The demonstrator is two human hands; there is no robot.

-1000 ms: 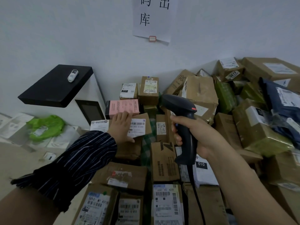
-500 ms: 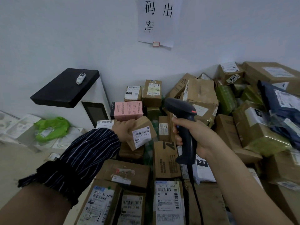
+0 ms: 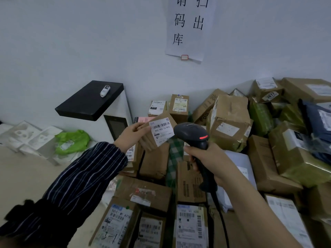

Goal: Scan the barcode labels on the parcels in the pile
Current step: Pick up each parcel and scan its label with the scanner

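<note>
Pinch on the left edge of a small cardboard parcel (image 3: 149,143), by the left hand (image 3: 131,138), fingers curled round that edge. Held up clear of the pile of parcels (image 3: 231,142), tilted, white barcode label (image 3: 162,131) turned up and toward the right. Just beside the label's right edge, not touching: the head of a black barcode scanner (image 3: 190,132), red light lit on its side. Wrapped round the scanner's handle, the right hand (image 3: 209,161), fingers curled tight at the front; bare forearm running in from the lower right. Dropping from the foot of the handle, a black cable (image 3: 221,217) across the boxes below. Left forearm in a dark striped sleeve (image 3: 80,181), reaching in from the lower left.

Under and behind the held parcel, close-packed brown boxes, hardly a gap between them; a pink parcel (image 3: 143,119) just behind the left fingertips. To the right, stacked higher: taped cartons, green-wrapped packs (image 3: 259,119), a dark blue bag (image 3: 317,126) at the far edge. Along the bottom edge, the nearest row, labels facing up.

Open room only on the left: pale bare floor (image 3: 26,176) beside the sleeve, bounded farther back by white foam trays (image 3: 26,135), a green plastic bag (image 3: 71,140) and a white stand with a black top (image 3: 89,102), its dark front panel just beside the left hand. On that top, a small white device (image 3: 104,90). On the wall above the pile, a paper sign (image 3: 188,27).
</note>
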